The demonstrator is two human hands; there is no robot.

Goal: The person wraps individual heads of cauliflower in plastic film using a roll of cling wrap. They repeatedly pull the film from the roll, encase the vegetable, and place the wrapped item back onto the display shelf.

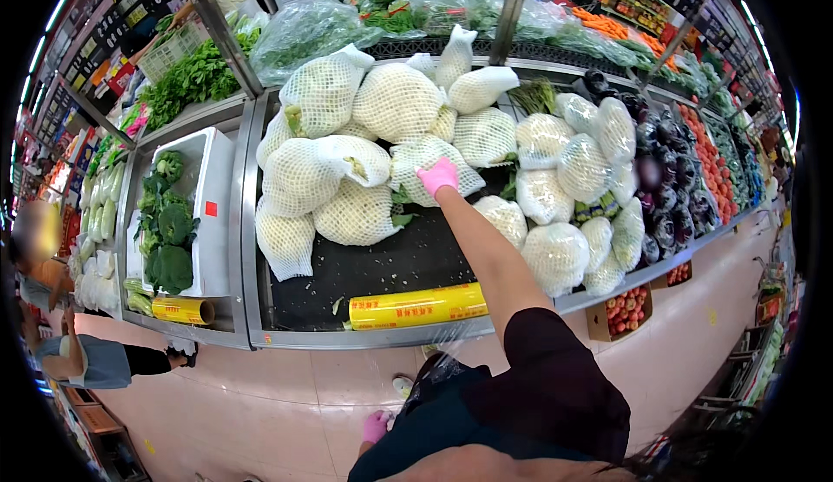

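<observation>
My right hand [438,176], in a pink glove, is on a cauliflower [416,156] sleeved in white foam netting. Its fingers touch the netting, but I cannot tell whether they grip it. More netted cauliflowers [397,102] are piled behind it and to its left. To the right sit several netted heads wrapped in clear film [556,257]. Low beside my body hangs my left hand [375,427], also in a pink glove. Something pale shows at its fingers, too small to name. Along the bin's front lies a yellow printed roll [416,306], partly behind my right forearm.
A metal rim [312,340] edges the bin, and metal posts [512,13] rise behind it. At left, a white foam box [211,222] holds broccoli [174,225]. Wrapped eggplants [667,182] lie at right. A cardboard box of red produce [621,313] stands below. Another person [91,358] stands at left.
</observation>
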